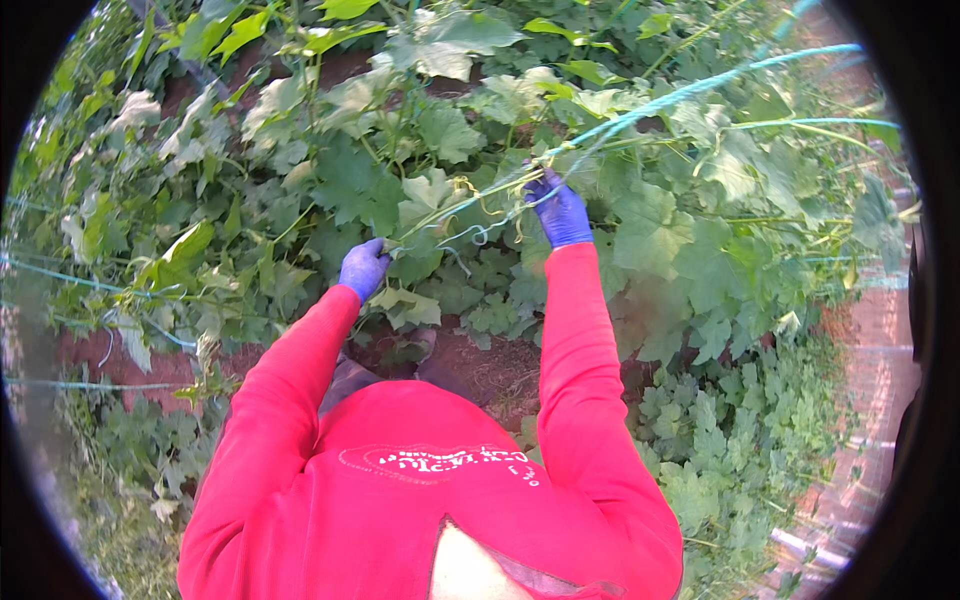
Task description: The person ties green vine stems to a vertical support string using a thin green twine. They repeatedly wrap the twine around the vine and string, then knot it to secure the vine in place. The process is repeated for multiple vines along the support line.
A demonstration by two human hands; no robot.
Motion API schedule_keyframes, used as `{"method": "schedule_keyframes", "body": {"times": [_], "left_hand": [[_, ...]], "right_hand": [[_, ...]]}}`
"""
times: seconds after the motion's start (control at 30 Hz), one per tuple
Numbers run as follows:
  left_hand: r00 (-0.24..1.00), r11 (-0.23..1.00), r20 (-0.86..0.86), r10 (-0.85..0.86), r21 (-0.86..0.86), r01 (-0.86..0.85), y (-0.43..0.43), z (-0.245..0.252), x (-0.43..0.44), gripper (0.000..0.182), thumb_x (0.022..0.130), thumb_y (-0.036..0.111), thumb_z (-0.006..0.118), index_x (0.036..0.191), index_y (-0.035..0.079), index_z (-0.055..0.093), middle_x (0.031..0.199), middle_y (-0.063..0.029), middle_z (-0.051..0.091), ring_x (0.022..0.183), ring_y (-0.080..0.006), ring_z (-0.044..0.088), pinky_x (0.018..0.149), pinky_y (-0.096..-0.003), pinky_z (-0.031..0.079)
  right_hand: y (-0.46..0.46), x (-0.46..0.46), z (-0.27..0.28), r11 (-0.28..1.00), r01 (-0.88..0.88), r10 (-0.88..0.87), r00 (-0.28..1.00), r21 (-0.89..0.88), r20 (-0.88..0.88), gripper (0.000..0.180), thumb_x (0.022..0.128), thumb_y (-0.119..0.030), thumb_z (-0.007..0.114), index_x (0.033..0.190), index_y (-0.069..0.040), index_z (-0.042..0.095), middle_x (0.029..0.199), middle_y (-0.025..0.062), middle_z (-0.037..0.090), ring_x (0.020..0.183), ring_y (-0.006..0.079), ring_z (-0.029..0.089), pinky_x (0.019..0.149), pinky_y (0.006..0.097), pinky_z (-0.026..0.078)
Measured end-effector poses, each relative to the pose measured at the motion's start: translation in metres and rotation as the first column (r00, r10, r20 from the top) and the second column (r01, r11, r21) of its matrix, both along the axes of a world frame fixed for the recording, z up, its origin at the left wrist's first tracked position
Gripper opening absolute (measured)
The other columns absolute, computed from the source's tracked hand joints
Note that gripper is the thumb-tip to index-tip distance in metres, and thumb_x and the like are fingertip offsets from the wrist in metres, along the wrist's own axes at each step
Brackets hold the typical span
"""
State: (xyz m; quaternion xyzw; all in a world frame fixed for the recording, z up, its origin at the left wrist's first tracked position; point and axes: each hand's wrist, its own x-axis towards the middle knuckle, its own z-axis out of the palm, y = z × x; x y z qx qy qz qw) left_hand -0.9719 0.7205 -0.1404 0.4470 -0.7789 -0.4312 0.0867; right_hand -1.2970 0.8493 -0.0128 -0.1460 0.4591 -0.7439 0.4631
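Observation:
My right hand (559, 210), in a blue-purple glove, is raised with its fingers closed around a bundle of turquoise twine (675, 97) and thin green vine stems (517, 180). Lower and to the left, my left hand (364, 268), gloved alike, pinches the other end of these stems close to a leaf. Between both hands the stems run slantwise with a strand of twine. Curled tendrils (469, 184) and a loose, wavy twine end (480, 232) hang from them. My fingertips are partly hidden by stems and leaves.
Dense lobed vine leaves (360, 180) fill the space ahead. More turquoise strings (75, 277) cross at the left, and another string (817, 121) runs at the right. Reddish soil (517, 367) shows below the vines. Low leafy plants (712, 435) grow at the lower right, beside a path (870, 390).

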Motion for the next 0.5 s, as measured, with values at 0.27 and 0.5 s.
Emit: {"method": "schedule_keyframes", "body": {"times": [0.27,0.5], "left_hand": [[0.989,0.992,0.117,0.095,-0.096,-0.084,-0.001,0.002,0.009,0.041,0.076,0.015,0.062,0.116,0.006,0.064,0.109,-0.0195,0.066,0.102,-0.0357,0.062,0.09,-0.0423,0.049],[0.992,0.967,-0.13,0.001,-0.254,-0.034,-0.006,0.031,-0.034,0.037,0.077,0.016,0.063,0.113,0.006,0.063,0.11,-0.0154,0.065,0.102,-0.0351,0.061,0.09,-0.0427,0.048]], "right_hand": [[-0.016,-0.005,0.057,0.993,-0.114,0.11,0.904,0.014,-0.414,0.046,0.1,-0.038,0.046,0.121,0.002,0.057,0.101,0.0109,0.067,0.078,0.0127,0.059,0.063,0.0251,0.045],[-0.023,0.004,0.186,0.958,-0.173,0.033,0.859,-0.228,-0.511,0.034,0.099,-0.029,0.052,0.112,0.002,0.059,0.097,0.0143,0.068,0.066,0.014,0.06,0.057,0.0251,0.046]]}}
